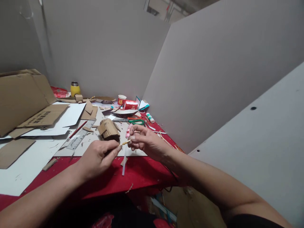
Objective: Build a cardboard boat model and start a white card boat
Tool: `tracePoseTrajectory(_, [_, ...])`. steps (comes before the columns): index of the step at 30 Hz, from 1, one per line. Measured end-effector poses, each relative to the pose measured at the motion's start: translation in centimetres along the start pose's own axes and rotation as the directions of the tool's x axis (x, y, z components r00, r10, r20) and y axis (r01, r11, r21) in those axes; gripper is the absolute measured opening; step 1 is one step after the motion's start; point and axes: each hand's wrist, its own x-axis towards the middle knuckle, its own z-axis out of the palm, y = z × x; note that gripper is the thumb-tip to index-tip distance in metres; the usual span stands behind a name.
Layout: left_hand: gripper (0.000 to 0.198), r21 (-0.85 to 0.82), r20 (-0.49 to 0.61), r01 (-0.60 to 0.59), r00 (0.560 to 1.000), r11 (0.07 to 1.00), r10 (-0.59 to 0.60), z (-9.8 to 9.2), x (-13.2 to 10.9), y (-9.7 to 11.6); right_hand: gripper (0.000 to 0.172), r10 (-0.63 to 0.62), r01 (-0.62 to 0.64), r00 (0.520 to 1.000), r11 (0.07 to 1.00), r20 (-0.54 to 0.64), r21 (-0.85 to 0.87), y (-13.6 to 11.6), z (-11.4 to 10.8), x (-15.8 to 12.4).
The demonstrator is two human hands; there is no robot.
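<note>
Small yellowish stick (125, 143) held in the air above the near edge of the table, between the two hands. Left hand (99, 159): thumb and forefinger pinch the near end of the stick. Right hand (148, 143): fingers curled, thumb and fingertips at the far end of the stick; from where I stand, cannot tell whether they pinch it or merely lie against it. Below the stick, a clear strip (123, 170) runs out over the red tablecloth (147, 172). Just beyond the left hand, a rolled cardboard piece (108, 129) lies on its side, open end toward the worker; a pink object (128, 131) is partly hidden behind the right hand. Left of the roll: a transparent ruler (79, 140) and a red pencil (78, 130), both slanting. Beyond the right hand: scissors with green handles (136, 121) and, near them, a white-and-green tube (150, 117). Further back, a red paper cup (122, 100) stands upright beside a red box (130, 104). Far left: printed cardboard (45, 116) on white sheets (74, 115), a large cardboard box (22, 98), and a yellow bottle (75, 90) near the grey partition (102, 47).
</note>
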Motion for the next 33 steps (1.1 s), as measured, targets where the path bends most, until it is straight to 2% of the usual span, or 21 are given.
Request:
tracePoseTrajectory(3, [0.027,0.218,0.039,-0.050,0.998,0.975,0.042,0.0,-0.1,-0.5,0.025,0.011,-0.014,0.999,0.998,-0.048,-0.069,0.2,-0.4,0.1])
tracePoseTrajectory(6, [0.024,0.437,0.085,-0.108,0.993,0.893,0.079,-0.1,-0.1,-0.6,0.026,-0.026,0.013,0.997,0.987,-0.076,-0.159,0.4,-0.5,0.3])
tracePoseTrajectory(9, [0.022,0.552,0.112,-0.114,0.992,0.826,0.062,-0.1,-0.1,-0.5,0.022,-0.108,0.085,0.992,0.953,-0.066,-0.292,0.8,-0.4,0.4])
tracePoseTrajectory(11, [0.018,0.585,0.111,-0.087,0.993,0.806,0.027,0.0,-0.1,-0.4,0.017,-0.246,0.201,0.968,0.870,-0.042,-0.451,1.3,-0.3,0.4])
tracePoseTrajectory(12, [0.017,0.596,0.111,-0.074,0.994,0.800,0.009,0.1,-0.1,-0.3,0.012,-0.356,0.289,0.935,0.772,-0.008,-0.567,1.7,-0.4,0.4])
tracePoseTrajectory(13, [0.016,0.604,0.115,-0.062,0.993,0.795,-0.011,0.2,-0.1,-0.3,0.007,-0.470,0.375,0.881,0.620,0.057,-0.689,2.1,-0.4,0.4])
tracePoseTrajectory(15, [0.016,0.618,0.118,-0.033,0.992,0.785,-0.051,0.4,0.0,-0.2,0.005,-0.620,0.472,0.740,0.201,0.261,-0.858,2.8,-0.7,0.5])
tracePoseTrajectory(16, [0.016,0.624,0.113,-0.015,0.991,0.781,-0.072,0.5,0.0,-0.1,0.009,-0.635,0.471,0.679,-0.006,0.367,-0.882,3.2,-0.8,0.6])
tracePoseTrajectory(17, [0.017,0.628,0.101,0.009,0.991,0.778,-0.093,0.6,0.0,-0.1,0.013,-0.622,0.448,0.639,-0.176,0.452,-0.876,3.4,-0.9,0.8])
tracePoseTrajectory(18, [0.017,0.629,0.085,0.035,0.990,0.777,-0.114,0.7,0.0,0.0,0.015,-0.606,0.417,0.612,-0.299,0.509,-0.858,3.6,-1.0,1.0])
tracePoseTrajectory(20, [0.020,0.625,0.039,0.097,0.987,0.774,-0.156,0.8,0.1,0.1,0.018,-0.592,0.360,0.580,-0.430,0.559,-0.828,3.6,-0.9,1.5])
tracePoseTrajectory(22, [0.025,0.609,-0.009,0.157,0.982,0.778,-0.191,0.8,0.2,0.4,0.018,-0.604,0.329,0.564,-0.461,0.563,-0.824,3.3,-0.7,2.1])
tracePoseTrajectory(25, [0.029,0.566,-0.080,0.220,0.974,0.794,-0.212,0.7,0.5,0.8,0.018,-0.645,0.311,0.528,-0.457,0.552,-0.833,2.7,-0.2,2.7])
tracePoseTrajectory(33, [0.026,0.542,-0.138,0.255,0.967,0.801,-0.214,0.4,1.1,1.5,0.017,-0.722,0.342,0.401,-0.452,0.563,-0.824,1.8,0.1,3.3])
